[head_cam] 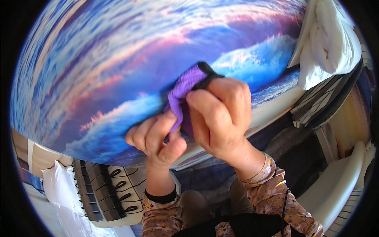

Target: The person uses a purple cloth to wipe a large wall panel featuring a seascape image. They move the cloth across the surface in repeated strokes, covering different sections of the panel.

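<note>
A small purple piece of fabric with black parts (189, 80) is bunched between my two hands, raised in front of the printed tabletop. My right hand (223, 115) is closed around its right side, with the fingers curled and the knuckles turned up. At its lower left end, my left hand (160, 136) has its fingers on the purple edge, the thumb apart below. The folds and my fingers hide much of the fabric, so its full shape cannot be told.
The table's cover (124, 65) bears a cloud-and-sea print. At the right lie a white plastic bag (328, 44) and dark striped cloth (325, 94). Several black boxes with looped cords (100, 189) rest on a pale seat at lower left, beside white plastic wrapping (59, 189). A white chair (331, 180) stands lower right.
</note>
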Available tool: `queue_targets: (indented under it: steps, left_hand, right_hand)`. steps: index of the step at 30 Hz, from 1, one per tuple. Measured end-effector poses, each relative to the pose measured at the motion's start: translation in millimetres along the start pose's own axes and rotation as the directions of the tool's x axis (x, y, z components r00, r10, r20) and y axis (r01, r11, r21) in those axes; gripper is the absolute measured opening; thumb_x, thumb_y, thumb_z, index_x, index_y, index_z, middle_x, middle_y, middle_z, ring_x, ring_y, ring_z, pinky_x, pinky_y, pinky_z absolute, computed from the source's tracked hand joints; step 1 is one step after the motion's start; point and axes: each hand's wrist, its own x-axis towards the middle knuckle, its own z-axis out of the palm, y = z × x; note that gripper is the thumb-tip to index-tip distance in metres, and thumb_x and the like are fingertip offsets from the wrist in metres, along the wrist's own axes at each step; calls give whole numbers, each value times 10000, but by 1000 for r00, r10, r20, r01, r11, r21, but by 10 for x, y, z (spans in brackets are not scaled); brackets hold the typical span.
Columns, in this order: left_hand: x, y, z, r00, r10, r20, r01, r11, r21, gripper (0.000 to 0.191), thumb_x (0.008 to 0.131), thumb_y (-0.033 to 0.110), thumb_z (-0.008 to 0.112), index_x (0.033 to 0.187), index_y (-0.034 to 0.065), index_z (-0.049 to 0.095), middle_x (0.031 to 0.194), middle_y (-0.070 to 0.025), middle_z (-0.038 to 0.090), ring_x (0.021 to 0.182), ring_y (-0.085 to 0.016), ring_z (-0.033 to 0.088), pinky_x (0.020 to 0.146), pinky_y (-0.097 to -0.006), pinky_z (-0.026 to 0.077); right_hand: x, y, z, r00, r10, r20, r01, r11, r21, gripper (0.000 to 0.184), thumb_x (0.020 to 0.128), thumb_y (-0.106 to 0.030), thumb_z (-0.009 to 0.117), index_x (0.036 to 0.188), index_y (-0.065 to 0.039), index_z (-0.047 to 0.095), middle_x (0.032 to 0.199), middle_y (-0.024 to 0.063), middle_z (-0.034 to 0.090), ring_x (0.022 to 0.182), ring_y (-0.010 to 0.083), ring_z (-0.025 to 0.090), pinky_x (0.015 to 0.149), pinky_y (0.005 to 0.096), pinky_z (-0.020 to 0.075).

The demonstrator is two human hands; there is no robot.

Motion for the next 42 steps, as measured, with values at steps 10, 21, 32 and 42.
queue_targets:
  steps: [10,21,32,42]
  left_hand:
    - [10,93,23,1000,-21,7,21,999,-26,1096,563,349,907,1522,281,379,1105,118,668,1022,-163,548,896,-390,318]
    - [98,100,-116,992,-120,47,126,979,-163,430,628,48,745,1014,232,697,986,87,688,1039,-198,608,918,-370,375]
    - [93,-55,-595,869,-469,156,442,596,-670,202,878,-51,680,1054,10,603,1017,-84,698,918,-117,655,780,-244,504]
    - [600,-371,-815,996,-83,-18,85,946,314,245,800,83,799,993,146,661,1142,-31,620,1000,-255,619,786,-389,456]
  right_hand:
    - [-101,-65,-243,984,177,16,-172,932,320,159,885,31,671,979,-67,587,917,100,610,799,293,590,715,365,491]
    - [-161,-38,-650,938,333,94,-343,861,374,113,948,46,608,1013,-35,564,1212,134,543,843,135,542,753,263,488]
    - [-222,-144,-563,892,419,168,-443,741,504,141,963,20,631,1045,-32,528,998,46,584,806,91,552,683,236,470]
    - [112,-131,7,994,62,-86,-60,998,29,257,730,50,716,918,-121,675,1008,109,506,720,245,570,563,345,507]
